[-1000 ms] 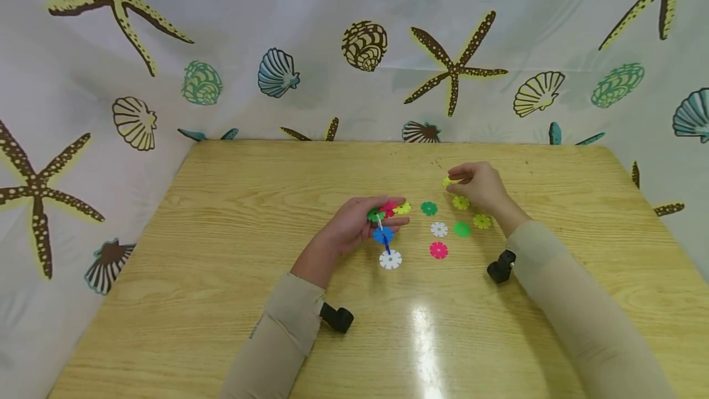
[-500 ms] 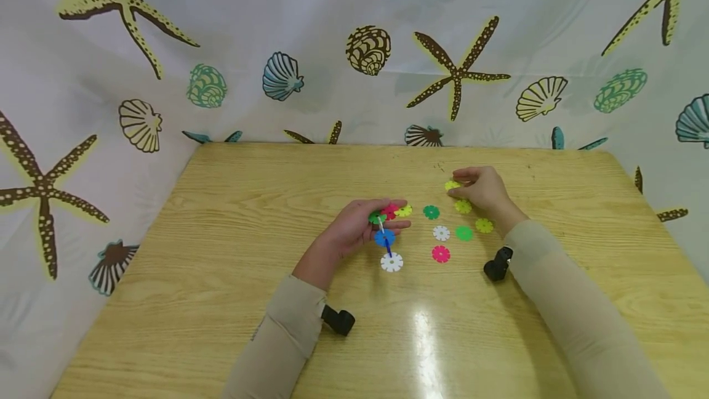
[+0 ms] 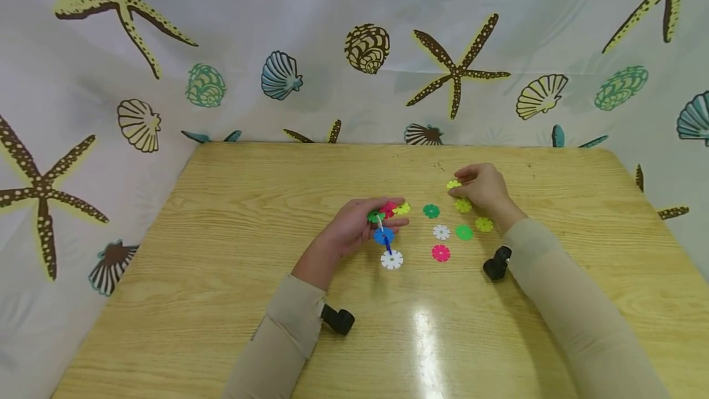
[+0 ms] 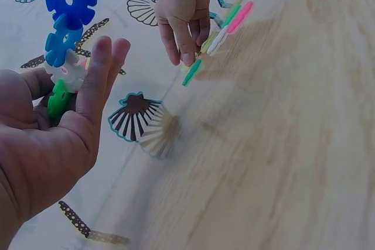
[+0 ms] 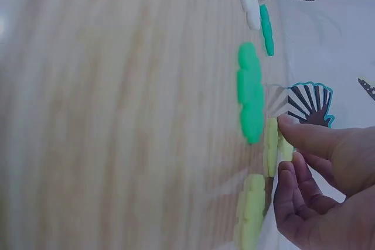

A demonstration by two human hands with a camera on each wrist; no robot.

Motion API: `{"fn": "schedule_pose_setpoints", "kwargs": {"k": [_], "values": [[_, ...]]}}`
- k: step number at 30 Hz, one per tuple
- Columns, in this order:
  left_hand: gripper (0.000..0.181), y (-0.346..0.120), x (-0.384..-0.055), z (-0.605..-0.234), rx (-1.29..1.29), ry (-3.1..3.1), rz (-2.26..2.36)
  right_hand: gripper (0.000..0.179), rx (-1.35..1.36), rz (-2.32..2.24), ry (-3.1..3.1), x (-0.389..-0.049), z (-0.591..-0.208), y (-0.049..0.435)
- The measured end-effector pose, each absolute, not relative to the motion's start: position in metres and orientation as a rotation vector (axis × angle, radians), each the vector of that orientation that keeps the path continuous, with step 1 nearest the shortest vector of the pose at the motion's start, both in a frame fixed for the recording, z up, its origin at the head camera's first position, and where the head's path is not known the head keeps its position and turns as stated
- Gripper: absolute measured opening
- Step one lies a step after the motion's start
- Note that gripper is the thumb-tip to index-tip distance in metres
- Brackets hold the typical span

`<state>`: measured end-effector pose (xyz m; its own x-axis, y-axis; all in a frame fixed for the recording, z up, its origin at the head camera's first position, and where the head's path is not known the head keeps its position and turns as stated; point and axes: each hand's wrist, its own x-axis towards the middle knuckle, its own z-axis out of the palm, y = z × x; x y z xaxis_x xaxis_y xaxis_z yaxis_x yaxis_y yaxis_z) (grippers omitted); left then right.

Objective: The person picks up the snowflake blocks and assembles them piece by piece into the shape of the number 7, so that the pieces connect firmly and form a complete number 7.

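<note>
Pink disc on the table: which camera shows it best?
The head view: the pink disc shows its whole notched outline. The left wrist view catches it nearly edge-on; the right wrist view misses it.

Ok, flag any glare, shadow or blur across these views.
Head: a bright glare streak crosses the near tabletop, with shadow beside the right sleeve; left wrist: wood grain smeared, linked discs crisper; right wrist: grain blurred, bright spot at left edge.

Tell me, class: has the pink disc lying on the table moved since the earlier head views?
No. Judged against the table's far edge, the pink disc shows no shift either way; the camera itself shifted slightly.
</note>
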<state>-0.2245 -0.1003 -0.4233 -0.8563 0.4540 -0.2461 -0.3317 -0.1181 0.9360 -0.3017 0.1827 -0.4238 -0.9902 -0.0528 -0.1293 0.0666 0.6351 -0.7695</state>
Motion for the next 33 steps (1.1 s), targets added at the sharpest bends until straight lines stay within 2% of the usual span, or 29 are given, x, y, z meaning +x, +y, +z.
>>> {"fn": "schedule_pose_setpoints", "kwargs": {"k": [8,22,33], "values": [[0.043,-0.1003,-0.2222,-0.4244,0.155,1.682,1.990,0.036,0.042,-1.244,2.724,-0.2969,-0.4234,0.1832],[0.043,-0.1018,-0.2232,-0.4207,0.124,1.684,2.007,0.045,0.017,-1.300,2.658,-0.2973,-0.4212,0.1897],[0.044,-0.1018,-0.2232,-0.4206,0.128,1.673,2.003,0.040,-0.020,-1.361,2.621,-0.2955,-0.4211,0.1873]]}}
